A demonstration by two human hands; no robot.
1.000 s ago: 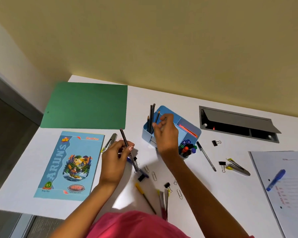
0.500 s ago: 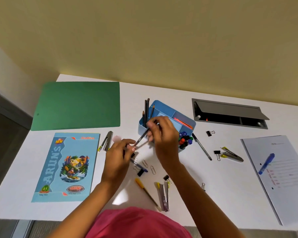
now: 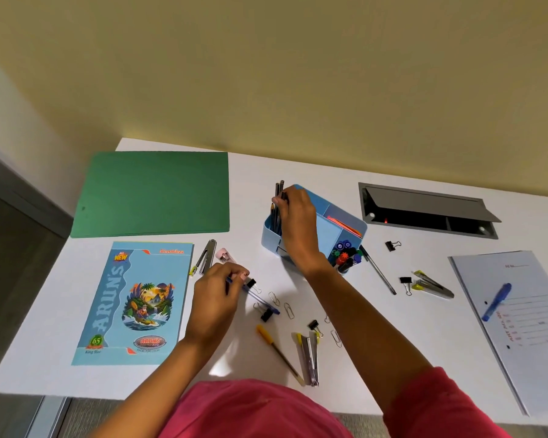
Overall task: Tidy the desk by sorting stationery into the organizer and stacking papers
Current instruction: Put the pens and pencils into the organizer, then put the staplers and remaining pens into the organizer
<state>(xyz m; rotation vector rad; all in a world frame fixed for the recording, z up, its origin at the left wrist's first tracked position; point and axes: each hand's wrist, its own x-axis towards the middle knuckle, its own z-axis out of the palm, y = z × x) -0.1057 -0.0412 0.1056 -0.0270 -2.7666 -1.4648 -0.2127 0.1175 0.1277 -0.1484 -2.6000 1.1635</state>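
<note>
Several dark pencils [image 3: 278, 206] stand upright in the left compartment of a light blue organizer [image 3: 345, 221] at the middle of a white table [image 3: 298, 165], where the person's right hand [image 3: 298, 222] pinches the top of one pencil among them. Coloured marker caps fill the organizer's near right compartment, and an orange strip shows in the far one. At the left, the left hand [image 3: 217, 290] grips the end of a blue pen [image 3: 260, 298] that lies on the table among black binder clips [image 3: 266, 315] and wire paper clips [image 3: 288, 310]. Just beyond that hand are a small pink sharpener [image 3: 224, 255] and a metal stapler [image 3: 207, 257]. Nearer the person lie a yellow-capped pen [image 3: 279, 352] and a second stapler [image 3: 309, 358]. A black pen [image 3: 378, 270] rests beside the organizer's right edge, with more clips and a third stapler [image 3: 432, 284] farther right. A blue notebook [image 3: 136, 301] sits below a green folder [image 3: 152, 192] at the table's left. At the right edge, a blue marker [image 3: 497, 301] lies on a sheet of lined paper [image 3: 525, 343]. A grey cable tray [image 3: 427, 210] with its lid raised is sunk into the table behind.
</note>
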